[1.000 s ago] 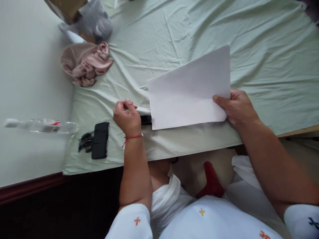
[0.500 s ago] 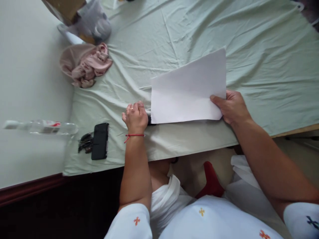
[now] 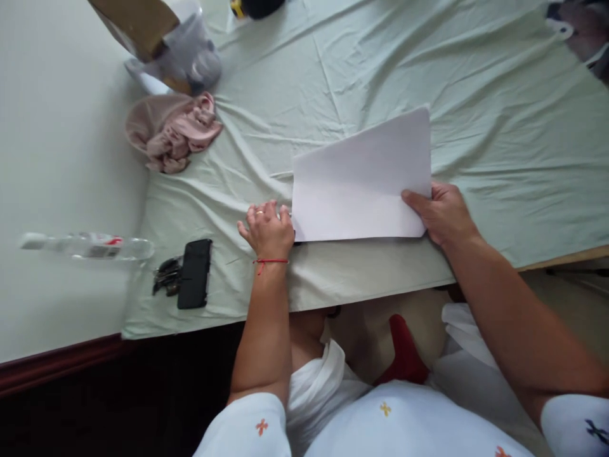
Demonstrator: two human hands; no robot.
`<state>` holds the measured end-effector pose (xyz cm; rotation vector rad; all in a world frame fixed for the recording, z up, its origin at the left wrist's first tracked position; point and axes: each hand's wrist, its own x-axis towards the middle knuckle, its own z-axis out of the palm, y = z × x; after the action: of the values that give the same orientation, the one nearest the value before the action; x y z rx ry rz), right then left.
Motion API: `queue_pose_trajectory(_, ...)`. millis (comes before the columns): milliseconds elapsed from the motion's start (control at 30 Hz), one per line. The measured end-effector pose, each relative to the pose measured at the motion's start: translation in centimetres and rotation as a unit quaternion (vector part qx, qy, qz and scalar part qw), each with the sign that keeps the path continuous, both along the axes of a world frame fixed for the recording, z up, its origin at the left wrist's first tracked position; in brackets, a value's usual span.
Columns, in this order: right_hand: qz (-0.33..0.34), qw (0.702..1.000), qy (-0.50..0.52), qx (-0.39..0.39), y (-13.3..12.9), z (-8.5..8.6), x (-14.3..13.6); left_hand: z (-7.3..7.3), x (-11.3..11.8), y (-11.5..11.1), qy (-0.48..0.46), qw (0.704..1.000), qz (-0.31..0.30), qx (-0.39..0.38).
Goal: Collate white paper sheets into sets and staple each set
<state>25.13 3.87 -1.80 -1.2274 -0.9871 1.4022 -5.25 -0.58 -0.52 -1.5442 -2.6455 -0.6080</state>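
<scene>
White sheets of paper (image 3: 359, 181), seemingly a thin stack, are held tilted above the cloth near the front edge of the table. My right hand (image 3: 445, 209) pinches their right edge, thumb on top and fingers underneath. At the lower left corner of the paper lies my left hand (image 3: 267, 230), palm down with its fingers spread, a ring on one finger and a red string at the wrist. A sliver of a small black object (image 3: 294, 236) shows between this hand and the paper; the rest of it is hidden, so its kind is unclear.
A black phone (image 3: 195, 274) and keys (image 3: 166, 276) lie at left, beside a clear plastic bottle (image 3: 104, 246) on its side by the wall. Pink cloth (image 3: 183, 136) and a plastic bag (image 3: 197, 57) sit farther back. Pale green cloth (image 3: 514, 190) covers the table.
My left hand has moved right to the paper's corner, and its fingers have spread. Less of the black object shows. My right hand still holds the paper. The view has shifted slightly.
</scene>
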Motion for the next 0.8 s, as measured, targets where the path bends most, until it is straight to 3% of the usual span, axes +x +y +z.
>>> queue_pose_trajectory(133,-0.026,1.000,-0.014,0.004,0.1,0.6,1.1,0.0,-1.6,0.3,-0.017,0.998,-0.011,0.061)
queue_pose_trajectory(233,-0.063,0.998,0.005,0.009,0.8,0.9,2.5,0.7,-1.8,-0.3,-0.066,0.983,-0.047,0.162)
queue_pose_trajectory(333,-0.097,0.994,0.038,0.015,1.7,1.1,3.8,2.0,-0.5,-1.1,-0.171,0.944,-0.066,0.274)
queue_pose_trajectory(400,-0.099,0.993,0.050,0.028,2.2,1.3,4.4,2.9,0.6,-1.3,-0.281,0.904,-0.087,0.310)
queue_pose_trajectory(500,-0.081,0.995,0.057,0.027,2.2,1.4,4.6,3.8,1.6,-1.2,-0.464,0.833,-0.107,0.281)
queue_pose_trajectory(600,-0.070,0.996,0.047,0.016,1.8,1.4,4.4,4.0,2.1,-0.9,-0.565,0.793,-0.119,0.195)
queue_pose_trajectory(700,-0.066,0.997,0.037,0.019,1.5,1.3,4.2,3.8,2.4,-0.8,-0.573,0.785,-0.161,0.174)
queue_pose_trajectory(800,-0.070,0.996,0.042,0.025,1.4,1.2,4.1,3.5,2.9,-0.7,-0.537,0.807,-0.152,0.193)
